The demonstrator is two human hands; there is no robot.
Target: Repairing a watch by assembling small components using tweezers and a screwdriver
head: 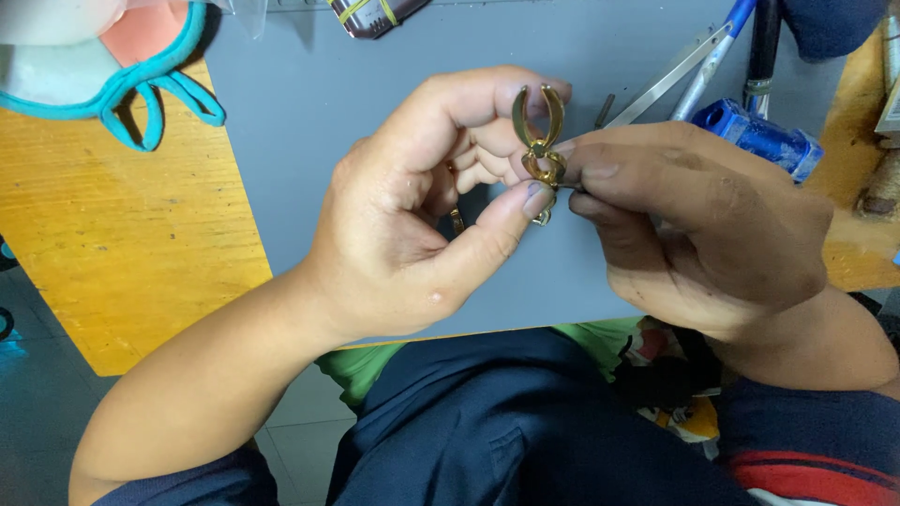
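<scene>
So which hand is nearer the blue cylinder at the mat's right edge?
Right. The right hand lies just below-left of the blue cylinder, while the left hand sits farther left, across the brass clasp both pinch.

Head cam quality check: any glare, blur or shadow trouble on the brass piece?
Head view: even, soft light; the brass clasp is sharp with small highlights, no blown glare. The left hand and right hand cast faint shadows on the grey mat. Slight softness at the frame edges, around the blue tool.
</scene>
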